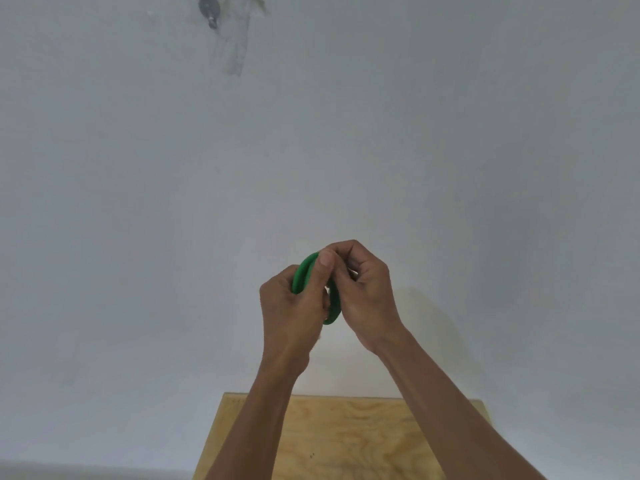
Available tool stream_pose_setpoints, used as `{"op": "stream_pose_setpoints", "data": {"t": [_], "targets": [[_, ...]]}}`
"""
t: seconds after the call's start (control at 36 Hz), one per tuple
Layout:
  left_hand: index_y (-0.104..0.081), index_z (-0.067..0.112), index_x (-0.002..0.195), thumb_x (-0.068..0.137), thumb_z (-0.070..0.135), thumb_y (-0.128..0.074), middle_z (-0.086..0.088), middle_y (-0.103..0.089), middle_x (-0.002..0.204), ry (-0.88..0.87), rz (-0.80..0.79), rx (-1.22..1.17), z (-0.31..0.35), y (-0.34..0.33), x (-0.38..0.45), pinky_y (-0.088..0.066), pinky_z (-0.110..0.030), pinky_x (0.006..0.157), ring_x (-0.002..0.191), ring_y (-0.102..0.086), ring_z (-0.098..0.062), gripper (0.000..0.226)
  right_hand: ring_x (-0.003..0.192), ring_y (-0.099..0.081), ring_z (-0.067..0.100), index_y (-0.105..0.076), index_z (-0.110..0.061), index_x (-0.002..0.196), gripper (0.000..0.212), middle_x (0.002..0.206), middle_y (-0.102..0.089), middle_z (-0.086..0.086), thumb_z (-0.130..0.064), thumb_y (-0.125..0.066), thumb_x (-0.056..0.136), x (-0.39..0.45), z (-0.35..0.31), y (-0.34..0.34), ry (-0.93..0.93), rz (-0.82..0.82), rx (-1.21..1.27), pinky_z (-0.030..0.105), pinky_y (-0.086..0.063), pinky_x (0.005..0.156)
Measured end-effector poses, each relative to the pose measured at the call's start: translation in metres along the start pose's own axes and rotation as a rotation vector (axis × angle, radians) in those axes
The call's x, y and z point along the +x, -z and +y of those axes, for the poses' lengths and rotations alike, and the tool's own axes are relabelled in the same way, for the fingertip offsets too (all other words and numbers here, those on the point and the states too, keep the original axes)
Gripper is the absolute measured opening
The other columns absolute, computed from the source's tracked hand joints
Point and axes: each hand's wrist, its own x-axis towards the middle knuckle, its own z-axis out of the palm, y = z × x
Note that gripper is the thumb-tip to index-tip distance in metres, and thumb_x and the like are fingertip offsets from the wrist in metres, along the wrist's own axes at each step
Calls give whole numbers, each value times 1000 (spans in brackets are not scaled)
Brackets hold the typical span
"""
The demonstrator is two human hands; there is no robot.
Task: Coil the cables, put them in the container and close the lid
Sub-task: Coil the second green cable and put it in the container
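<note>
A green cable (pixel 302 274), wound into a small coil, is raised in front of the white wall above the table. My left hand (pixel 292 308) grips the coil from the left, its thumb laid across the loops. My right hand (pixel 360 289) holds the coil from the right with curled fingers over its top edge. Most of the coil is hidden between the two hands; only its upper left arc and lower edge show. No container or lid is in view.
A light plywood table top (pixel 349 441) lies below my forearms at the bottom of the view. A plain white wall (pixel 450 150) fills the rest, with a taped patch and a small dark fitting (pixel 209 10) at the top.
</note>
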Motion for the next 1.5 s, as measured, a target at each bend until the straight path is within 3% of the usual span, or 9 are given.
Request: {"op": "stream_pose_setpoints", "data": {"t": [0.19,0.39,0.5,0.64,0.81,1.11,1.28,1.36,1.5], "targets": [[-60,14,66,93,68,-42,7,-49,48,-56,179,189,-11,-4,3,-57,-54,55,47,-49,-14,63,66,-63,17,-67,-16,93,14,79,-70,-6,-27,-60,98,-2,-2,-8,-7,26,-129,25,-53,54],[-57,10,65,100,57,-42,8,-42,45,-66,306,221,-16,2,13,-53,-49,54,46,-41,-15,60,100,-58,4,-69,-23,116,24,107,-60,-6,-21,-49,103,-4,-8,-8,81,18,-544,17,-49,85],[-55,5,66,102,54,-40,3,-39,48,-78,369,260,-17,3,17,-46,-46,55,48,-38,-17,62,96,-53,7,-71,-25,119,25,104,-62,-5,-23,-55,99,-6,-21,-7,74,-3,-734,9,-39,77],[-55,9,64,102,54,-43,8,-39,46,-54,384,200,-21,7,22,-48,-43,53,49,-40,-17,60,69,-66,-4,-77,-20,107,20,82,-73,-15,-18,-73,88,-7,-31,-5,-70,-12,-503,4,-46,62],[-70,16,75,102,49,-45,-4,-51,54,-89,315,144,-16,8,22,-46,-41,53,50,-45,-15,50,74,-74,6,-81,-17,94,23,79,-78,-6,-18,-88,72,-4,-18,-6,-127,63,-295,30,-61,81],[-69,20,72,102,46,-50,-10,-60,64,-97,291,89,-17,9,20,-55,-46,61,58,-54,-17,44,71,-67,2,-75,-20,86,23,75,-73,-9,-19,-90,69,1,-2,-4,-53,55,-302,8,-49,65],[-59,-3,71,103,38,-51,-17,-47,59,-132,235,79,-14,8,21,-41,-23,49,52,-43,-11,53,106,-63,-1,-56,-27,134,57,123,-63,-13,-23,-80,83,7,12,2,-134,-135,-247,18,-56,84],[-56,-8,72,103,35,-51,-3,-44,52,-135,212,77,-17,10,20,-38,-18,48,49,-41,-8,54,105,-69,4,-66,-15,124,35,111,-74,-5,-13,-73,89,8,15,2,-87,-235,-245,22,-54,93],[-58,-3,70,103,36,-50,11,-39,47,-132,170,115,-22,9,18,-36,-15,47,46,-38,-5,52,94,-68,3,-70,-20,108,19,94,-73,-13,-18,-73,89,3,25,-2,0,-78,-411,33,-61,76]]}}
